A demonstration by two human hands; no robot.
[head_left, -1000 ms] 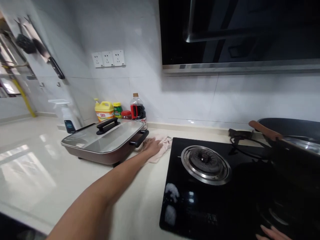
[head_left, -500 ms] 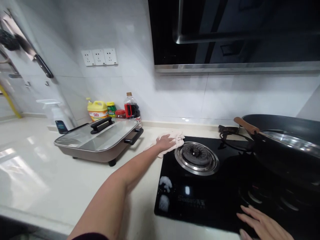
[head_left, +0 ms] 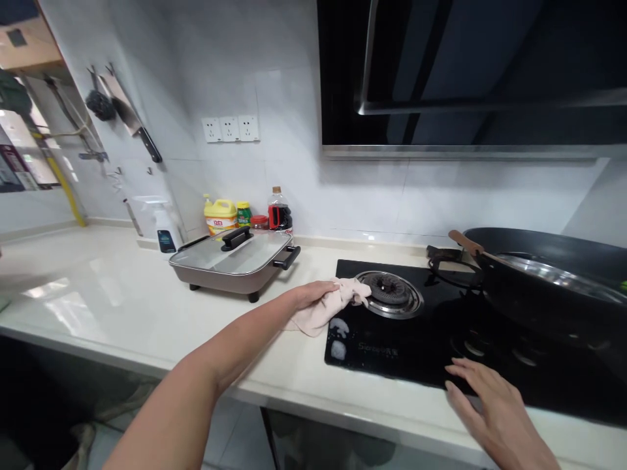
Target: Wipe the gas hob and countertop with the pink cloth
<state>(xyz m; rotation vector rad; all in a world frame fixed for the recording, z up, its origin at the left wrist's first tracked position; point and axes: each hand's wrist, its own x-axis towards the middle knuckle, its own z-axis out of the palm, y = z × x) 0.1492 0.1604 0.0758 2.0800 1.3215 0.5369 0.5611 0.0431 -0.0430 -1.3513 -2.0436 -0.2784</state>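
My left hand (head_left: 313, 293) grips a pale pink cloth (head_left: 323, 315), its fingers partly hidden in the folds. The cloth lies across the left edge of the black gas stove (head_left: 421, 356), and its bunched end touches the steel ring of the left burner (head_left: 389, 294). Two patches of white foam (head_left: 338, 350) sit on the glass just in front of the cloth. Over the stove's front edge, my right hand (head_left: 490, 405) is open and holds nothing, its fingers spread and pointing left.
A lidded electric pan (head_left: 230, 261) stands left on the white counter, with a spray bottle (head_left: 165, 228), yellow jug (head_left: 220, 215) and dark sauce bottle (head_left: 279, 212) behind it. A large wok (head_left: 533, 287) covers the right burner. The range hood (head_left: 455, 78) hangs above.
My left hand has pulled the cloth from the stove's back left corner toward me, along the left edge. My right hand shows more fully. The view has shifted left and down.
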